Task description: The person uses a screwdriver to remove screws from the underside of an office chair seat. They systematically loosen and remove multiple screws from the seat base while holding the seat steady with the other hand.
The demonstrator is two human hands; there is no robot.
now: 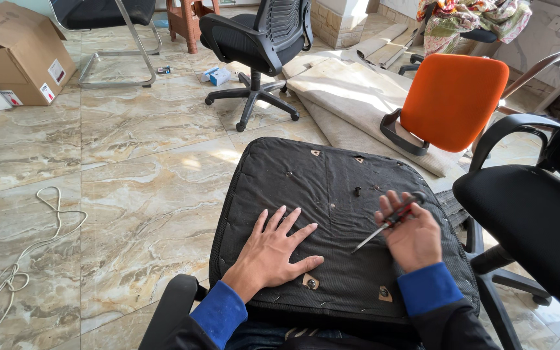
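Left hand: your left hand lies flat, fingers spread, on the black seat cushion, which is turned underside up.
Right hand: your right hand grips a screwdriver with a red-and-black handle, its tip just above the fabric.
Near the left thumb: a bolt sits in a patch.
Around you: orange chair, black office chair, cardboard box, white cord on marble floor.

Bright daylight from upper right, glare on marble floor; sharp, wide-angle edge bending.
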